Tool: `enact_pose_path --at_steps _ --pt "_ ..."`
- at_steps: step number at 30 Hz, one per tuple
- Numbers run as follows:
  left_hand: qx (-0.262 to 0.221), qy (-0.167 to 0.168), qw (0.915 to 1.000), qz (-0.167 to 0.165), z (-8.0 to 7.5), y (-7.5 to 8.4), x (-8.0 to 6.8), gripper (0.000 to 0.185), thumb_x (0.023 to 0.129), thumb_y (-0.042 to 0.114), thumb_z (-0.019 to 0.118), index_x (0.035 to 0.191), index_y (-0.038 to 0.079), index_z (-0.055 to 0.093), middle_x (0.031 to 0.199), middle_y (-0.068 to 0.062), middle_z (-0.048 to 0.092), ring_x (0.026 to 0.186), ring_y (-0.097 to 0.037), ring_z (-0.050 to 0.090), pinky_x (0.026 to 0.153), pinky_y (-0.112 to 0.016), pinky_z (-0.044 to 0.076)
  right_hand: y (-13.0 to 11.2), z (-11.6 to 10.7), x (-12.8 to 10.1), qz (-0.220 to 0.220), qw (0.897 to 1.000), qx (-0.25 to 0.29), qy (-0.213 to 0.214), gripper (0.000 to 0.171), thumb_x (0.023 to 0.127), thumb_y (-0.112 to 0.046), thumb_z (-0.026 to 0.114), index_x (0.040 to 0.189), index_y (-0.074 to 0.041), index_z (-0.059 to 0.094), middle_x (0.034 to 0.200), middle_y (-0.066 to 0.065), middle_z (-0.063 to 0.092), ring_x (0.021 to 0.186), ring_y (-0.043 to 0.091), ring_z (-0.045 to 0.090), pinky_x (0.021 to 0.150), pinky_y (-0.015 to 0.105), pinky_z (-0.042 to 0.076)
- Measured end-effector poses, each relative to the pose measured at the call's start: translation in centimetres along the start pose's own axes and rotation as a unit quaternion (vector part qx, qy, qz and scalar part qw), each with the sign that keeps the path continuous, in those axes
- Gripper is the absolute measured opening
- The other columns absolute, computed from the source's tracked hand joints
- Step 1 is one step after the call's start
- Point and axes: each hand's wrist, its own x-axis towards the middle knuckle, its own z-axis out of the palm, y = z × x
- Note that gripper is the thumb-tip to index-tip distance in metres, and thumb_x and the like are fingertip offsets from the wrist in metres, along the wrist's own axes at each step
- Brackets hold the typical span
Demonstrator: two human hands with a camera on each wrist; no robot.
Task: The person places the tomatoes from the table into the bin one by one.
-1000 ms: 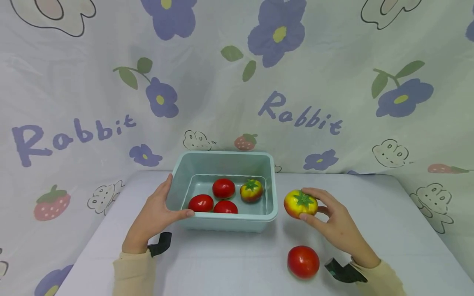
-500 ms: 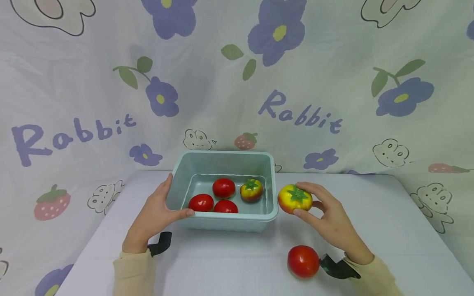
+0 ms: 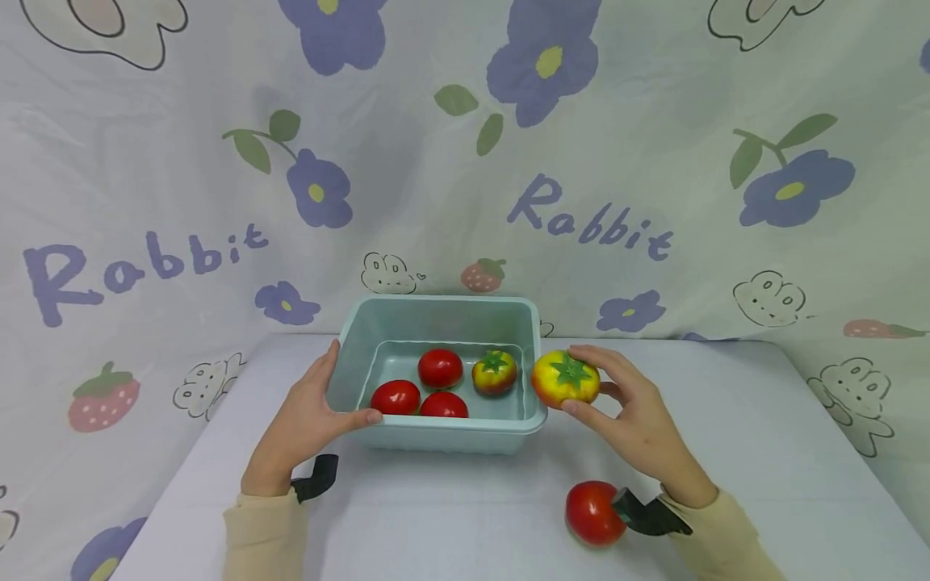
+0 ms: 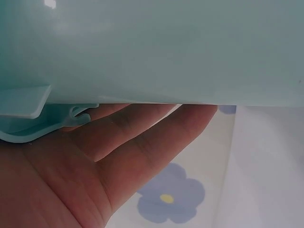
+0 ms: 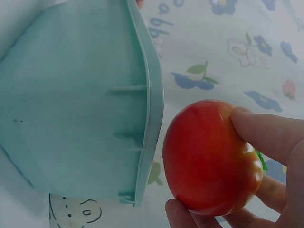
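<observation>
**A:** Yellow-red tomato [image 3: 565, 379] status?

**B:** You hold it in your right hand [image 3: 630, 417], fingers curled round it, thumb under, calyx facing up. It's off the table, just at the right rim of the tub [image 3: 443, 311], level with the lip. In the right wrist view the tomato [image 5: 211, 156] sits just beside the tub's outer wall [image 5: 71, 109], a narrow gap between them; can't tell from the head view whether it touches the rim.

**A:** Left side?

**B:** Your left hand [image 3: 305, 424] grips the tub's near-left corner. Thumb hooked over the front rim, fingers [image 4: 142, 137] laid along the outside wall under the lip [image 4: 28, 102]. Tub sits flat on the table [image 3: 450, 516].

**A:** What's in the tub?

**B:** Left of your held tomato, across the wall: one small yellow-red tomato [image 3: 494, 373] closest to your grip, then three red tomatoes [image 3: 420, 389] clustered further left on the tub floor, touching or nearly so.

**A:** Anything else near your right hand?

**B:** One loose red tomato [image 3: 594, 512] on the table, below your grip and close to your right wrist, partly behind the black wrist mount [image 3: 647, 516]. Well apart from the tub.

**A:** Background?

**B:** Flower-print cloth [image 3: 218, 161] behind the table, "Rabbit" lettering on it.
</observation>
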Motion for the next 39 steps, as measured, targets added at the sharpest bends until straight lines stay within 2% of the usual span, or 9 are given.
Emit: enact_pose_path --at_steps 5,17,22,28,39 --pt "-0.003 -0.003 1.0 -0.005 0.0 0.2 -0.1 0.122 0.078 0.053 0.081 0.162 0.005 0.005 0.162 -0.025 0.021 0.141 -0.048 0.031 0.099 -0.072 0.04 -0.2 0.5 0.4 -0.003 1.0 0.006 0.004 0.061 0.086 -0.01 0.081 0.141 -0.019 0.057 0.142 -0.001 0.055 0.128 0.018 0.052 0.092 0.021 0.053" --pt "0.007 -0.003 1.0 -0.004 -0.1 0.0 0.0 0.124 0.078 0.056 0.081 0.161 0.005 0.004 0.163 -0.024 0.02 0.143 -0.048 0.028 0.102 -0.072 0.037 -1.0 1.7 1.7 -0.027 0.999 0.019 0.0 0.059 0.085 -0.013 0.082 0.139 -0.018 0.059 0.142 0.002 0.055 0.127 0.019 0.053 0.093 0.023 0.053" --pt "0.007 -0.003 1.0 -0.004 -0.1 0.2 0.0 0.124 0.078 0.056 0.08 0.161 0.005 0.004 0.163 -0.024 0.02 0.143 -0.048 0.029 0.102 -0.072 0.037 -1.1 2.2 2.2 -0.031 0.999 0.022 -0.004 0.059 0.085 -0.016 0.083 0.139 -0.019 0.059 0.141 -0.001 0.056 0.126 0.018 0.054 0.093 0.028 0.055" --pt "0.007 -0.003 1.0 -0.003 -0.2 0.4 0.0 0.122 0.079 0.052 0.081 0.161 0.005 0.005 0.162 -0.025 0.021 0.141 -0.048 0.031 0.1 -0.071 0.039 -1.2 3.0 2.7 -0.045 0.999 0.015 -0.012 0.059 0.084 -0.017 0.084 0.138 -0.018 0.06 0.141 -0.001 0.056 0.125 0.018 0.055 0.093 0.04 0.057" --pt "0.009 -0.006 0.9999 -0.004 -0.3 0.5 0.0 0.122 0.079 0.052 0.081 0.161 0.005 0.004 0.162 -0.025 0.02 0.142 -0.048 0.029 0.101 -0.072 0.038 -1.4 4.1 3.5 -0.062 0.998 -0.013 -0.027 0.057 0.083 -0.021 0.085 0.135 -0.016 0.061 0.139 0.001 0.057 0.122 0.019 0.056 0.092 0.037 0.057"
